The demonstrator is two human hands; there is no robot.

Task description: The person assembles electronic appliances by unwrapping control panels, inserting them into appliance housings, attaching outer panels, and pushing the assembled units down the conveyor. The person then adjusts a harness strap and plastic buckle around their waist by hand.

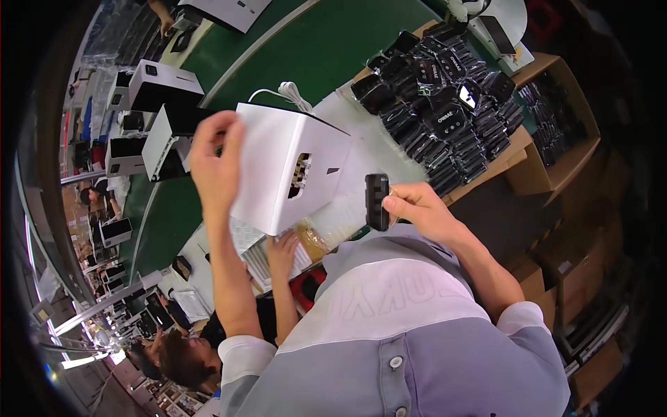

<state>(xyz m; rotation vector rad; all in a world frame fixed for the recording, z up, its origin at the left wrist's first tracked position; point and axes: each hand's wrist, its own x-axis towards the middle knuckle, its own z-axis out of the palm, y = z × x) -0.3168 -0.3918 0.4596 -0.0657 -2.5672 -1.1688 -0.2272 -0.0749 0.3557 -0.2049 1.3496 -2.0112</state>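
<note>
A black moulded plastic part [377, 202] with recessed sections is pinched upright between the thumb and fingers of my right hand [417, 207]. It is apart from the white appliance housing [278, 163], which stands to its left on the bench. That housing has a cut-out with metal-coloured parts inside and a smaller dark slot. My left hand [217, 156] is at the housing's left upper edge, fingers curved and a gap between thumb and fingers; whether it touches the housing is unclear. A white cord [295, 96] lies coiled behind the housing.
Many bagged black parts [445, 104] lie heaped to the right, by an open cardboard box [556, 132]. Another person's hand [281, 256] rests on white stacked pieces near the housing. More white housings [163, 87] line the green conveyor [316, 42].
</note>
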